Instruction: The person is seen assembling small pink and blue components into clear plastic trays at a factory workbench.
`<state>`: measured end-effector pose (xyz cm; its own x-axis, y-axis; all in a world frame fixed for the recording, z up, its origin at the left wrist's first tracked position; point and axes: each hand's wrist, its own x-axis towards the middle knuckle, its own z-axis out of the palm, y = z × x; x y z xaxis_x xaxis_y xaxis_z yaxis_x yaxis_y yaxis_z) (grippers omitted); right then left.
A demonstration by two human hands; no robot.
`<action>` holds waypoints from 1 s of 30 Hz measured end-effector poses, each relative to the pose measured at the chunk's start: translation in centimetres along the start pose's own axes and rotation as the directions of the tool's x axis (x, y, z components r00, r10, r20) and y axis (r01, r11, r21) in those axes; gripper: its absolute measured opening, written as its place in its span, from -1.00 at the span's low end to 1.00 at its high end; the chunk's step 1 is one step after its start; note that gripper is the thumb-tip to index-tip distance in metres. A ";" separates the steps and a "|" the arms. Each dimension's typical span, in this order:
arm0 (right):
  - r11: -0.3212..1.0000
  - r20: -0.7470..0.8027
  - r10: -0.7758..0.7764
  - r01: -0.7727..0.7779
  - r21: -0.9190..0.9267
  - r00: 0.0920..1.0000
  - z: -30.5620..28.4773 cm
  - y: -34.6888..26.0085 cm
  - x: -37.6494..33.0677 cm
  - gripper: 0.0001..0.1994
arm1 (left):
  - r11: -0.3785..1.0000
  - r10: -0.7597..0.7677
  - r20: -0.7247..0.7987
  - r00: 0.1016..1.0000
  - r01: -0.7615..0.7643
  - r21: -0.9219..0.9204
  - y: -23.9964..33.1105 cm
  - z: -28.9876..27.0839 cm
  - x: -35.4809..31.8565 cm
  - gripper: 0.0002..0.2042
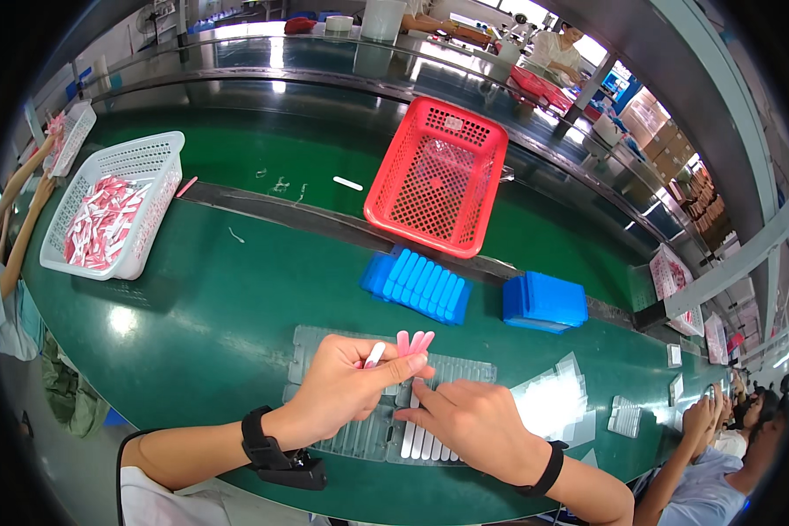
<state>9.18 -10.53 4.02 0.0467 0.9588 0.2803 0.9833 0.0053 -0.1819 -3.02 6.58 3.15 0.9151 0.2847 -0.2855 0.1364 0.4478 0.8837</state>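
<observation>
My left hand is closed round several small pink-and-white nail files, which fan out above its thumb and fingers. Beside it, the fingers of my right hand pinch a white nail file over a clear plastic tray with narrow slots. White nail files lie side by side in the tray's near right part, partly under my right hand. A slotted clear tray section also shows beyond my hands.
Past the tray stand a blue holder with light-blue strips and a blue block-shaped stack. A red basket stands behind them. To the left is a white basket of nail files. Clear sheets lie right; co-workers sit at both sides.
</observation>
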 end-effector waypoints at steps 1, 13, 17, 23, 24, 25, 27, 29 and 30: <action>0.999 0.034 0.033 -0.032 -0.015 0.999 -0.4 -0.2 0.3 -0.63 | 1.000 0.001 -0.003 1.000 -0.001 0.002 0.0 0.0 -0.1 -0.77; 0.619 0.146 0.463 -0.437 0.653 0.874 -4.8 1.0 0.6 -0.73 | 0.997 -0.057 0.055 0.997 0.054 0.053 0.4 0.7 -0.5 -0.75; 0.542 0.136 0.502 -0.433 0.720 0.854 -4.7 1.0 -0.2 -0.78 | 0.988 -0.106 0.128 0.986 0.091 0.123 0.6 1.1 -0.7 -0.75; 0.198 0.099 0.659 -0.299 0.934 0.746 -5.0 1.7 -0.4 -0.89 | 0.993 -0.095 0.106 0.990 0.087 0.078 0.1 0.9 -0.2 -0.76; 0.148 0.136 0.646 -0.298 0.943 0.751 -5.2 1.9 -0.6 -0.89 | 0.995 -0.086 0.078 0.993 0.081 0.064 0.1 0.9 -0.2 -0.76; 0.096 0.174 0.630 -0.298 0.950 0.757 -5.3 2.0 -0.7 -0.87 | 0.995 -0.087 0.074 0.994 0.082 0.065 0.1 0.9 -0.3 -0.76; 0.388 0.117 0.602 -0.418 0.822 0.790 -5.3 1.5 -0.5 -0.88 | 0.995 -0.089 0.064 0.994 0.086 0.041 0.2 0.8 -0.3 -0.77; 0.638 0.075 0.560 -0.487 0.596 0.825 -4.9 1.1 -0.4 -0.88 | 0.996 -0.072 0.051 0.996 0.069 0.051 0.2 0.7 -0.4 -0.77; 0.858 -0.063 0.397 -0.347 0.378 0.915 -4.2 1.3 -0.6 -0.88 | 0.997 -0.055 0.042 0.998 0.052 0.061 0.2 0.8 -0.3 -0.77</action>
<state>11.20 -12.32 7.57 0.4446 0.8620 0.2437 0.7615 -0.2204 -0.6095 -3.01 5.94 3.70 0.9214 0.2239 -0.3175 0.2067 0.4095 0.8886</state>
